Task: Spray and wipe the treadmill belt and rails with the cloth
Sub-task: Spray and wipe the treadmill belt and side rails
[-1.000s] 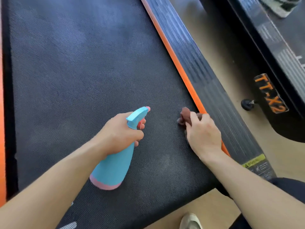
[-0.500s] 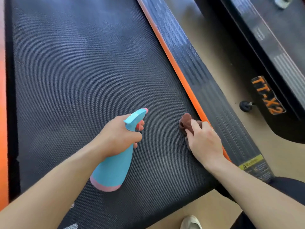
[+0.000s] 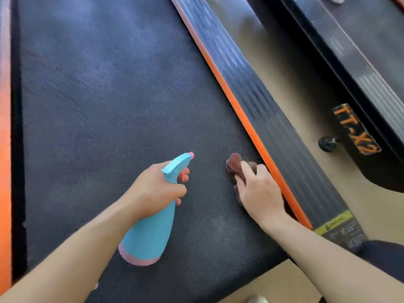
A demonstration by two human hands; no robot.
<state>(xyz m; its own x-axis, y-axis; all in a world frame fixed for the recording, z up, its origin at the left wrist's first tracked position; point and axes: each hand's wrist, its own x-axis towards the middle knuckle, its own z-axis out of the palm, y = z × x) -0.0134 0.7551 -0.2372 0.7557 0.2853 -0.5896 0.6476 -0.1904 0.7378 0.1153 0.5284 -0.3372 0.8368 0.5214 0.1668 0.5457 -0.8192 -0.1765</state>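
Pressing the cloth [image 3: 234,164] onto the belt [image 3: 109,106], right fingers [image 3: 245,169] curl over it; left fingers [image 3: 185,172] grip the spray bottle [image 3: 150,232].

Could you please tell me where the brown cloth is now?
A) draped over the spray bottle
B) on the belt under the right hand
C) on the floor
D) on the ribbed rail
B: the right hand holds the cloth down on the belt, beside the orange strip.
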